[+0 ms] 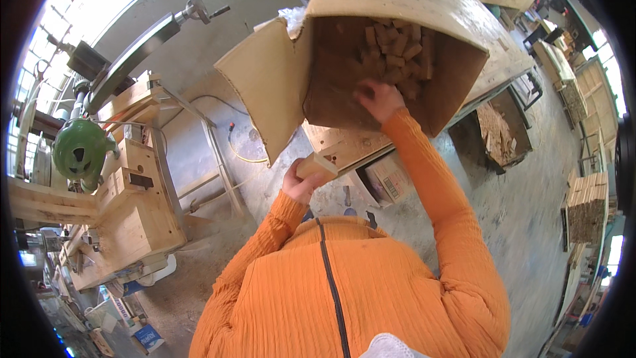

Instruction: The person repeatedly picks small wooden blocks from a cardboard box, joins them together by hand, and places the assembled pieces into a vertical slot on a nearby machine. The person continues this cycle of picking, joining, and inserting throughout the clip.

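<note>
My left hand is closed around a pale wooden block, just in front of a wooden workbench. My right hand reaches into the mouth of a large cardboard box. Its fingers are bent and a little apart, and I see nothing between them. Many small wooden blocks lie heaped deep inside the box, to the far right of that hand. The box rests on its side on the bench, with one flap hanging out to the left.
To the left stands a machine with a green motor housing on a wooden frame. A smaller carton sits below the bench. A bin of wood scraps is at the right, and stacked boards stand farther right. A hose crosses the floor.
</note>
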`<control>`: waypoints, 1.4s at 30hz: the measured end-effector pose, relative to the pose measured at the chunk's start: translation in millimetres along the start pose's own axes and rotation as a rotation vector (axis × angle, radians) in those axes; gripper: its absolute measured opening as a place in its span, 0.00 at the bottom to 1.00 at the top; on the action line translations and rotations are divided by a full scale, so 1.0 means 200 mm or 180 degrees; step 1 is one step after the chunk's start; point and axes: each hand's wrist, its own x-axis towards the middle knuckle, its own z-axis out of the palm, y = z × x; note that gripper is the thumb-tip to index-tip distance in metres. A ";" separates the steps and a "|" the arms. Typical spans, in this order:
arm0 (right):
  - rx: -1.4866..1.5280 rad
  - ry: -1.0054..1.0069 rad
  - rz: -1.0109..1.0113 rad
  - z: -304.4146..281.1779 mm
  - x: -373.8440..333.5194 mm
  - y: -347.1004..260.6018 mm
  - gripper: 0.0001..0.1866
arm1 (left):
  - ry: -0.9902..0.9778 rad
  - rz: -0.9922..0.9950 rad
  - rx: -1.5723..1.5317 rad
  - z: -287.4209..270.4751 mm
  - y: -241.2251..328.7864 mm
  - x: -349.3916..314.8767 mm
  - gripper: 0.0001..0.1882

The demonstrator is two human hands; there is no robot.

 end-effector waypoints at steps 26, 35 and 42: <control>0.3871 -0.0791 0.0588 0.19 -0.62 -0.16 0.26 | 0.0207 0.0053 -0.0737 0.09 -0.02 0.02 0.25; 0.3637 -0.0344 -0.0323 0.26 -0.87 0.00 0.20 | 0.0279 0.0891 0.1850 0.33 -0.04 -0.13 0.20; 0.3065 -0.0373 -0.1020 0.24 -0.93 0.00 0.19 | 0.0389 0.2237 0.2718 0.33 -0.13 -0.26 0.17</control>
